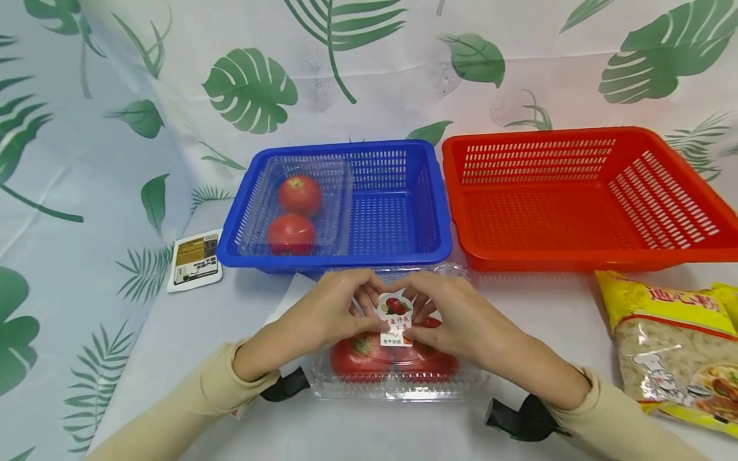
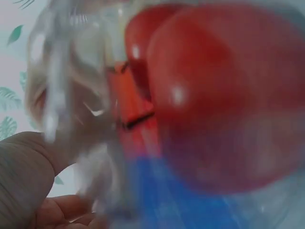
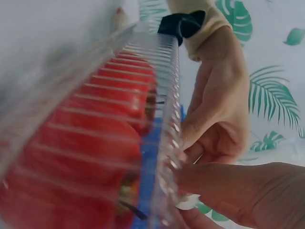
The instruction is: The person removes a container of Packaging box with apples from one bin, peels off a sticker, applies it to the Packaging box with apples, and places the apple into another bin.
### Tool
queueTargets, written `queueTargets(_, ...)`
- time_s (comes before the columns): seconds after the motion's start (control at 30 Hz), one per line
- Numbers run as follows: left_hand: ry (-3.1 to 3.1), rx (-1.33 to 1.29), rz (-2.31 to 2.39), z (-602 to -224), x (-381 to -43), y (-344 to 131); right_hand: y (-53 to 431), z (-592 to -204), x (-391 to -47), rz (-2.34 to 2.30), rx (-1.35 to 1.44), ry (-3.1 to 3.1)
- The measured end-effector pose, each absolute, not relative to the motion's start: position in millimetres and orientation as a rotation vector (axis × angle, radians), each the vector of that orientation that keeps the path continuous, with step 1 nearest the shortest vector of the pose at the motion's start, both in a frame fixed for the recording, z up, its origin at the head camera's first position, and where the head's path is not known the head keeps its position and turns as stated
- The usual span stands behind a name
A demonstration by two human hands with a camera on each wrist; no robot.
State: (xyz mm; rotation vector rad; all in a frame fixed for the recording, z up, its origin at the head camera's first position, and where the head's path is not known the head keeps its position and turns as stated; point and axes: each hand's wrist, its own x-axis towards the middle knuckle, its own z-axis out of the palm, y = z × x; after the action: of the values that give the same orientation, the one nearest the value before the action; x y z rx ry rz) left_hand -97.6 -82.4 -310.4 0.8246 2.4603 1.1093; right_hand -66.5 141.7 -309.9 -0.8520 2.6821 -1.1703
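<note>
Left hand (image 1: 323, 314) and right hand (image 1: 455, 320) both rested on a clear box (image 1: 398, 378) of 2 tomatoes (image 1: 363, 355) lying on the counter (image 1: 230, 320), fingers curled over its top and pinching the paper label (image 1: 395, 318) at the lid's middle. Just behind stood a blue basket (image 1: 398, 211) holding a second box (image 1: 294, 211) of 2 tomatoes, beside a red basket (image 1: 576, 198). A yellow bag (image 1: 669, 339) lay to the right.

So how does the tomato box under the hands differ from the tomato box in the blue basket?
The front box lies on the table, gripped by both hands, the left hand and the right hand, and carries a label. The back box sits untouched in the blue basket, with no label showing. Both are clear plastic, each holding two red tomatoes.
</note>
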Motion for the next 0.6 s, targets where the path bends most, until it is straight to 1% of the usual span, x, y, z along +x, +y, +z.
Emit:
queueTargets(0.23,2.513,0.889,0.963,-303,-108,-78,137,-296,-80,-0.984,-0.858,2.701)
queueTargets(0.6,2.443,0.716,1.010,-306,-110,-74,129,-286,-101,-0.718,-0.879,2.731)
